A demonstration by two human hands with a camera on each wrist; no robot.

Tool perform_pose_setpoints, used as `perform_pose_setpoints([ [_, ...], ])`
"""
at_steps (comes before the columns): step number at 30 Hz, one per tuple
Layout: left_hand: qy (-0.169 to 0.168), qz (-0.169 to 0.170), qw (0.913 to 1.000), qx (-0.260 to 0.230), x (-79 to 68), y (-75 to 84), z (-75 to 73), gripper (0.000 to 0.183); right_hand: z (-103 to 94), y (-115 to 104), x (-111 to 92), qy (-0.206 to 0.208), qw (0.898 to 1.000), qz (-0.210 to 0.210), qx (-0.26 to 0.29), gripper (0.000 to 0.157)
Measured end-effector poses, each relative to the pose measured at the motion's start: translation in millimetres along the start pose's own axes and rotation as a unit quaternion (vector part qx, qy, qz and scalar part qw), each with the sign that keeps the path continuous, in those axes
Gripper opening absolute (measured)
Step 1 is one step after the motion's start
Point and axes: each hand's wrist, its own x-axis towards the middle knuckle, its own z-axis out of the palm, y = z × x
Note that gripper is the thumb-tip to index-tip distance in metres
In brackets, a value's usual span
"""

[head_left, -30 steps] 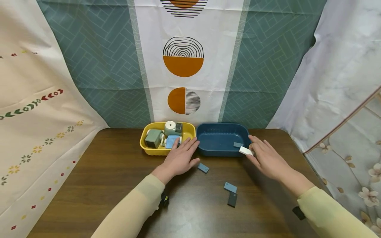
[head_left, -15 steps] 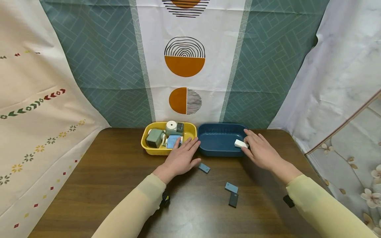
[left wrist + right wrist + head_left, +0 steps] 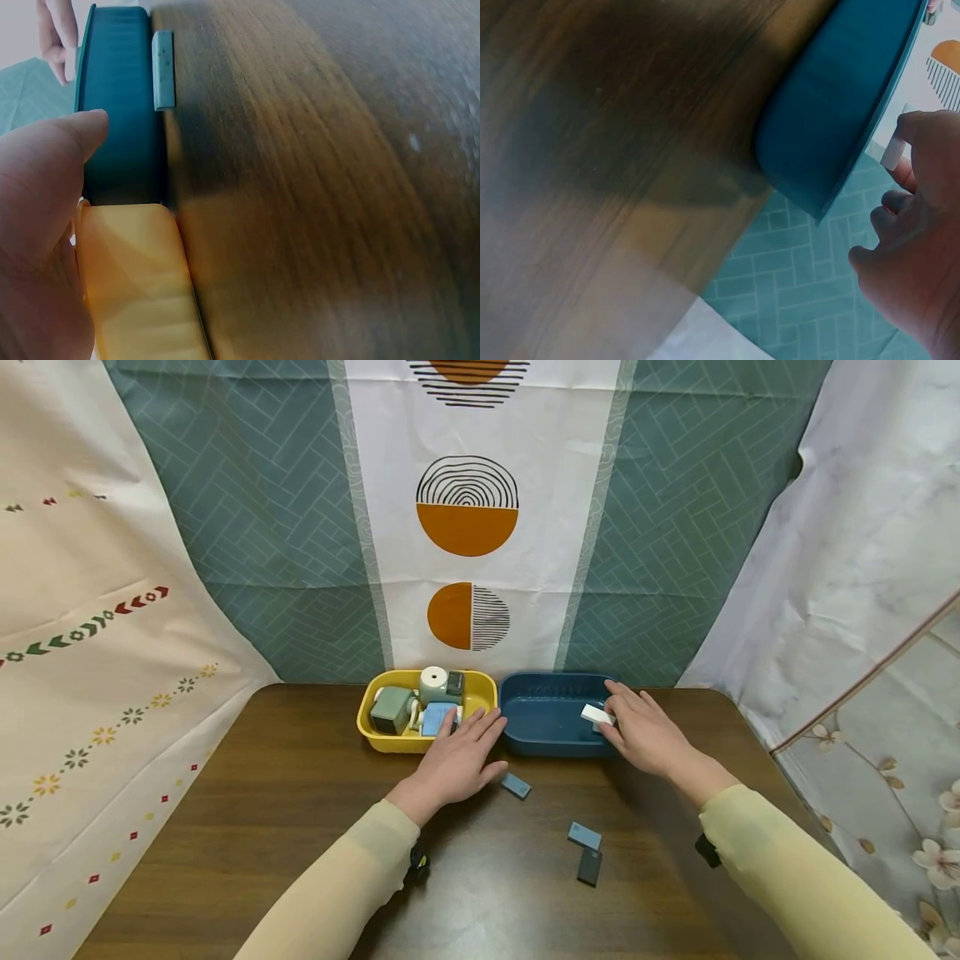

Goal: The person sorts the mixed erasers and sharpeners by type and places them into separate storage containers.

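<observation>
While pinching a small white rectangular block (image 3: 594, 714) in the right hand (image 3: 645, 732), right over the dark-blue plastic tray (image 3: 551, 749), rests the left hand (image 3: 453, 764), straight-fingered, at the corner of the yellow plastic tray (image 3: 397, 744) alongside.

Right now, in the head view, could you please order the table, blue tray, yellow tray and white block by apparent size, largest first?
Table
Blue tray and yellow tray: too alike to rank
White block, partly hidden by fingers

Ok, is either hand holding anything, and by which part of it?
The right hand pinches a white block by one end; the left hand holds nothing.
</observation>
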Motion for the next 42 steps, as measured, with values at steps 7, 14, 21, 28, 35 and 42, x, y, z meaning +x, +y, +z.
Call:
perform_pose_setpoints([
  [7,0.003,0.002,1.0000,-0.002,0.8,-0.1,1.6,0.077,6.0,-2.3,10.0,0.001,1.000,0.003,-0.006,0.018],
  [14,-0.001,0.001,1.0000,-0.003,-0.5,1.2,-0.3,0.076,11.5,-5.0,19.2,-0.011,1.000,0.011,-0.003,0.017],
  [21,-0.001,-0.002,0.9999,-0.011,-0.6,2.1,0.4,0.075,14.3,-8.2,24.8,-0.018,1.000,0.016,-0.001,0.017],
  [28,0.003,-0.001,0.9999,-0.013,-0.5,1.3,-0.2,0.075,16.2,-10.2,30.1,-0.015,1.000,0.018,-0.007,0.018],
  [35,-0.002,-0.003,0.9999,-0.010,0.7,-0.4,2.3,0.076,19.9,-11.0,34.0,-0.019,1.000,0.022,-0.005,0.018],
  [42,0.000,-0.003,1.0000,-0.007,1.0,-1.0,3.6,0.076,23.4,-10.9,37.1,-0.025,0.999,0.030,-0.005,0.023],
])
